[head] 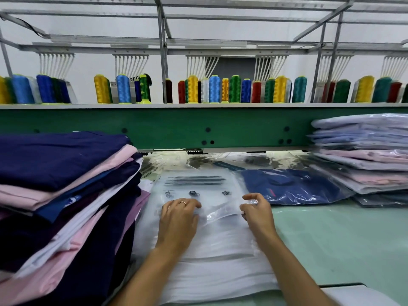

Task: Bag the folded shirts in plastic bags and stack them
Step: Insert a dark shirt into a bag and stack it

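A thick pile of clear plastic bags [218,261] lies in front of me on the table, with black print near its far end. My left hand [178,219] presses flat on the top bag. My right hand [257,212] pinches the raised edge of the top bag [217,214] and lifts it slightly. A tall stack of folded shirts [61,195] in navy, pink and white stands at the left. One bagged navy shirt [291,186] lies at the back right. A stack of bagged shirts [366,155] in pale blue and pink rises at the far right.
A green machine beam [176,127] runs across behind the table, with a low gap under it. Above it stands a row of coloured thread cones [212,89]. Loose printed bags [198,161] lie under the beam. The pale green table surface [331,239] shows at the right.
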Motion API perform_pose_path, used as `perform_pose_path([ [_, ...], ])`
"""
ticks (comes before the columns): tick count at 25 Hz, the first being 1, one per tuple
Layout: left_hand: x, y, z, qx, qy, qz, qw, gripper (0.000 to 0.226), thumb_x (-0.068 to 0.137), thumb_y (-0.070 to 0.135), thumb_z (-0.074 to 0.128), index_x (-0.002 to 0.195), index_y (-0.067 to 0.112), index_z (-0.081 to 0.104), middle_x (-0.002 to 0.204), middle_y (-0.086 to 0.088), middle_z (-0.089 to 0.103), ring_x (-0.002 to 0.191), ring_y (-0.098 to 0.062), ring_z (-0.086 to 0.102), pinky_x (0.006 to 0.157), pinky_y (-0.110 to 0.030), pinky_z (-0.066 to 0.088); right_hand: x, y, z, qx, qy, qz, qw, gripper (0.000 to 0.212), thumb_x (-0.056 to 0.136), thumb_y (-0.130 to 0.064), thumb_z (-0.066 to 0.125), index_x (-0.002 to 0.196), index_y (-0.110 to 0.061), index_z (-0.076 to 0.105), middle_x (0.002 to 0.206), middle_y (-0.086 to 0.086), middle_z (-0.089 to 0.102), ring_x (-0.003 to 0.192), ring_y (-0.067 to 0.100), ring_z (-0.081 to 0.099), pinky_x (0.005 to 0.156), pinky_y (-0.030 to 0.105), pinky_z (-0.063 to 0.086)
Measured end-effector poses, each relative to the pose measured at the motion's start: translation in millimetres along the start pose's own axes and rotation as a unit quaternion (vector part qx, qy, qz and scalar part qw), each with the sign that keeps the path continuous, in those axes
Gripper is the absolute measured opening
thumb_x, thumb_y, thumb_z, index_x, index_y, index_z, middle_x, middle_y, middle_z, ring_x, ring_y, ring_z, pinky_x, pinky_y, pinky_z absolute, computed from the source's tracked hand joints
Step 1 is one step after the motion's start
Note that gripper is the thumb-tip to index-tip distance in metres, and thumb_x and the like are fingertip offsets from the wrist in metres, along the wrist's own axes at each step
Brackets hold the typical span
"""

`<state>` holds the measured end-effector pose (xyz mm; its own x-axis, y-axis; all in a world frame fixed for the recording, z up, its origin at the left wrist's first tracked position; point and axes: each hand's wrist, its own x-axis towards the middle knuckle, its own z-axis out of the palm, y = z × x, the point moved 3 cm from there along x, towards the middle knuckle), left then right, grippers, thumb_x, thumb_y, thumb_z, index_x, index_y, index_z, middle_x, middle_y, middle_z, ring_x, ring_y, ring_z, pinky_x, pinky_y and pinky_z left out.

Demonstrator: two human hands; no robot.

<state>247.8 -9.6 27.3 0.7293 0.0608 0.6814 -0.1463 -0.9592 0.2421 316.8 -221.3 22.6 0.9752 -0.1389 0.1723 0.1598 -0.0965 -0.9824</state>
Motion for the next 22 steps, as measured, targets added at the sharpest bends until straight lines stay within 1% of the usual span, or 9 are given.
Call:
perform_pose_path([
  [2,1.2,20.1,-2.9,-0.041,0.006,0.057,0.997,0.016,0.09,0.035,0.067,0.106,0.032,0.066,0.107,0.018,0.068,0.109,-0.007,0.06,0.099,-0.027,0.039,-2.6,-3.0,1.9,-0.004,0.014,-0.009,1.0,0.025,0.082,-0.001,0.057,0.091,-0.023,0.062,0.068,0.001,0.063,0.06,0.017,0.057,0.059,0.031,0.045],
  [4,0.4,44.0,-3.0,-0.073,0.006,0.102,0.992,0.018,0.093,0.041,0.063,0.108,0.032,0.065,0.107,0.017,0.069,0.105,-0.007,0.061,0.094,-0.028,0.044,-6.7,-6.6,5.8,-0.027,0.013,-0.036,0.999,0.024,0.082,-0.002,0.057,0.087,-0.025,0.06,0.068,0.0,0.062,0.06,0.017,0.056,0.058,0.032,0.044],
  [7,0.6,71.3,3.2,-0.075,0.001,0.132,0.988,0.02,0.092,0.042,0.065,0.11,0.033,0.065,0.106,0.015,0.071,0.101,-0.009,0.063,0.088,-0.029,0.047,-8.8,-8.5,9.3,-0.013,0.001,-0.04,0.999,0.022,0.082,-0.001,0.058,0.088,-0.022,0.058,0.072,0.005,0.069,0.067,0.02,0.065,0.063,0.035,0.05],
  [11,4.2,78.9,6.2,-0.076,-0.009,0.106,0.991,0.017,0.099,0.044,0.055,0.105,0.031,0.064,0.095,0.01,0.071,0.091,-0.016,0.062,0.076,-0.035,0.049,-6.1,-6.3,12.3,0.022,-0.024,-0.034,0.999,0.02,0.085,0.001,0.057,0.091,-0.017,0.056,0.081,0.017,0.07,0.076,0.032,0.067,0.073,0.044,0.054],
  [14,2.7,71.7,4.0,-0.073,-0.021,0.07,0.995,0.013,0.099,0.039,0.057,0.098,0.026,0.056,0.076,0.008,0.061,0.082,-0.019,0.055,0.064,-0.038,0.049,-5.7,-4.1,11.7,0.01,-0.013,-0.045,0.999,0.016,0.091,-0.003,0.055,0.092,-0.019,0.055,0.068,0.003,0.059,0.063,0.021,0.052,0.059,0.034,0.044],
  [16,4.0,60.0,0.6,-0.069,-0.013,0.025,0.997,0.014,0.098,0.034,0.059,0.093,0.024,0.05,0.067,0.009,0.05,0.074,-0.021,0.051,0.059,-0.038,0.049,-2.6,-1.8,6.4,0.025,0.021,-0.024,0.999,0.012,0.093,-0.006,0.054,0.093,-0.019,0.055,0.066,-0.001,0.056,0.058,0.015,0.047,0.052,0.028,0.039],
  [18,5.7,44.1,-2.1,-0.056,-0.018,-0.013,0.998,0.016,0.098,0.025,0.059,0.09,0.023,0.045,0.072,0.008,0.06,0.076,-0.02,0.058,0.056,-0.036,0.049,0.3,-0.4,2.2,0.036,0.041,-0.009,0.998,0.009,0.093,-0.008,0.055,0.096,-0.017,0.055,0.069,-0.001,0.057,0.058,0.014,0.048,0.05,0.027,0.038],
  [20,4.8,27.6,-5.8,-0.031,-0.022,-0.037,0.999,0.02,0.095,0.01,0.057,0.088,0.024,0.045,0.08,0.007,0.069,0.078,-0.013,0.065,0.05,-0.03,0.044,1.4,0.6,1.6,0.04,0.047,-0.003,0.998,0.008,0.094,-0.009,0.056,0.097,-0.016,0.055,0.073,0.001,0.058,0.061,0.016,0.049,0.05,0.028,0.039],
  [22,2.6,10.8,-11.0,0.003,-0.024,-0.066,0.998,0.029,0.09,0.0,0.055,0.088,0.026,0.045,0.084,0.006,0.072,0.075,-0.014,0.065,0.049,-0.028,0.041,2.7,2.8,1.4,0.041,0.056,0.003,0.998,0.007,0.094,-0.009,0.058,0.097,-0.014,0.055,0.076,0.003,0.059,0.061,0.017,0.05,0.051,0.028,0.039],
])
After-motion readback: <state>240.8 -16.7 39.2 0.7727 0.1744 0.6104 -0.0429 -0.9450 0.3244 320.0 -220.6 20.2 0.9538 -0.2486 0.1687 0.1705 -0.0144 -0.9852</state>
